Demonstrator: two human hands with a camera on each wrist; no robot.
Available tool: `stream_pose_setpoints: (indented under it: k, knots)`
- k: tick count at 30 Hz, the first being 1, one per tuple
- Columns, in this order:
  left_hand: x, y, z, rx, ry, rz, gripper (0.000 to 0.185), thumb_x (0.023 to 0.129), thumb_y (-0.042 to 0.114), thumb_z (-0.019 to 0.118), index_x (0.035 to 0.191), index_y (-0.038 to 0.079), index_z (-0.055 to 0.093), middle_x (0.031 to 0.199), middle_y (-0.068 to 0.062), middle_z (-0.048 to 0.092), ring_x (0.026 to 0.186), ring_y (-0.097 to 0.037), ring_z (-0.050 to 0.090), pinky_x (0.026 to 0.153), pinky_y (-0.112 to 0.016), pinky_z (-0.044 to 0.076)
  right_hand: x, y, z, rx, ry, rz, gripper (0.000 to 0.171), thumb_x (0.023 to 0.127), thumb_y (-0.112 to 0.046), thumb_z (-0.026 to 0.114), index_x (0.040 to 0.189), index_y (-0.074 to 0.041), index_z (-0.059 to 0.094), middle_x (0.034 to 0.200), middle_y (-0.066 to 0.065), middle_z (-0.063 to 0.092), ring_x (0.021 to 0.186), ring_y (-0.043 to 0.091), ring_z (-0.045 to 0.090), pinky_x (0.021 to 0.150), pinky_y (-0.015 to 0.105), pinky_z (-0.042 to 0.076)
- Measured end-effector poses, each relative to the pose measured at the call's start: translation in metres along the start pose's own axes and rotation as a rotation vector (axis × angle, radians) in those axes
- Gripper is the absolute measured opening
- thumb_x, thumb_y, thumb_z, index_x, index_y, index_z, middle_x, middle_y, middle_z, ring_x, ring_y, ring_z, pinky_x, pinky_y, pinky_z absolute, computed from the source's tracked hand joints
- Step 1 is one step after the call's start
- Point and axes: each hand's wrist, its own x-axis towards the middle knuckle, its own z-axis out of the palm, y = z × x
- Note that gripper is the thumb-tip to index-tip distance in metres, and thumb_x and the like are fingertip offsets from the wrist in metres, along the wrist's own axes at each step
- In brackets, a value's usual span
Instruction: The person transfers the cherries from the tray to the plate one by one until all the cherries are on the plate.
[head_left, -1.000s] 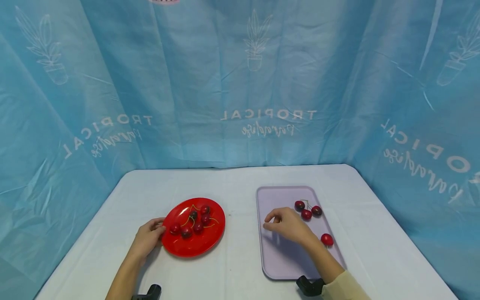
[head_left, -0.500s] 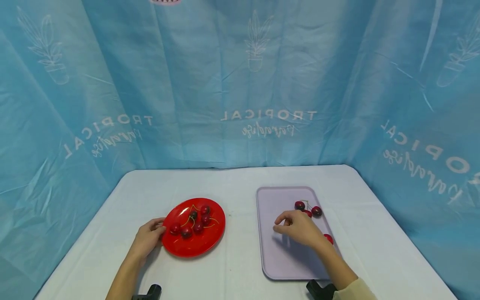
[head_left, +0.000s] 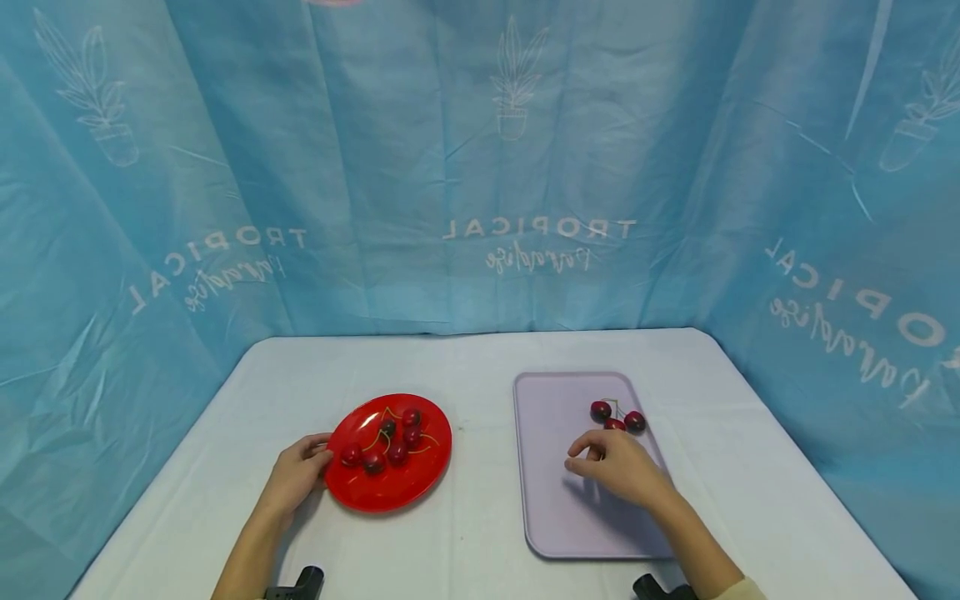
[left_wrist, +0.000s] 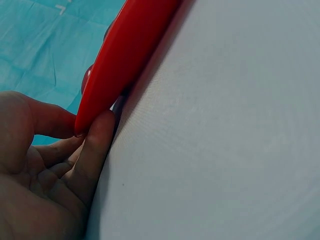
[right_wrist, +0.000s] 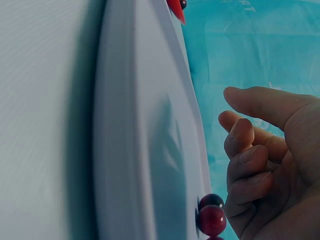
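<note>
1. Your left hand (head_left: 294, 472) pinches the red plate (head_left: 390, 493) at its rim, thumb above.
2. Your right hand (head_left: 621, 465) hovers over the lilac tray (head_left: 551, 412), fingers loosely curled, thumb apart.
3. 6 cherries (head_left: 397, 452) on plate; 3 tray cherries (head_left: 634, 422) visible.

Downward head view, wrist close-ups, shared plate (head_left: 397, 485)
</note>
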Motion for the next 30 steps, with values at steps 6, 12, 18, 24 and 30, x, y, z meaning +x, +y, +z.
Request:
stream_pose_setpoints:
  k: [6,12,18,24,30]
  knots:
    - [-0.001,0.0,-0.001,-0.006,-0.007,0.0,0.042,0.098,0.014,0.049,0.136,-0.003,0.044,0.126,-0.026,0.053,0.095,-0.027,0.061,0.071,-0.03,0.056,-0.009,0.004,-0.005,-0.003,0.008,0.019,0.015,0.078,-0.03,0.079,0.085,-0.019,0.072,0.064,-0.004,0.055,0.057,0.014,0.05,0.049,0.028,0.04]
    - [-0.001,0.0,-0.001,-0.013,-0.01,-0.001,0.043,0.097,0.015,0.049,0.136,-0.004,0.044,0.126,-0.026,0.053,0.095,-0.027,0.061,0.072,-0.029,0.056,-0.017,0.008,-0.011,0.015,0.007,0.073,0.017,0.077,-0.031,0.079,0.087,-0.019,0.071,0.064,-0.003,0.055,0.056,0.014,0.049,0.048,0.028,0.04]
    - [-0.002,0.002,0.0,-0.02,-0.008,-0.016,0.043,0.098,0.015,0.049,0.136,-0.003,0.044,0.126,-0.026,0.052,0.095,-0.027,0.06,0.071,-0.028,0.055,-0.024,0.015,-0.017,-0.004,0.011,0.084,0.016,0.079,-0.031,0.078,0.087,-0.019,0.071,0.065,-0.003,0.056,0.058,0.014,0.049,0.049,0.026,0.039]
    - [-0.004,0.003,0.0,-0.033,-0.012,-0.015,0.042,0.098,0.014,0.048,0.136,-0.004,0.044,0.126,-0.026,0.052,0.094,-0.026,0.06,0.071,-0.029,0.056,-0.031,0.019,-0.02,-0.009,0.0,0.105,0.019,0.079,-0.033,0.077,0.09,-0.018,0.071,0.067,-0.003,0.056,0.06,0.015,0.05,0.051,0.027,0.04]
    - [-0.001,0.004,-0.002,-0.03,-0.017,-0.011,0.042,0.097,0.014,0.049,0.135,-0.004,0.045,0.125,-0.025,0.053,0.093,-0.025,0.061,0.071,-0.03,0.056,-0.038,0.024,-0.025,-0.016,0.006,0.143,0.021,0.079,-0.035,0.077,0.091,-0.018,0.071,0.068,-0.003,0.056,0.063,0.015,0.05,0.053,0.028,0.039]
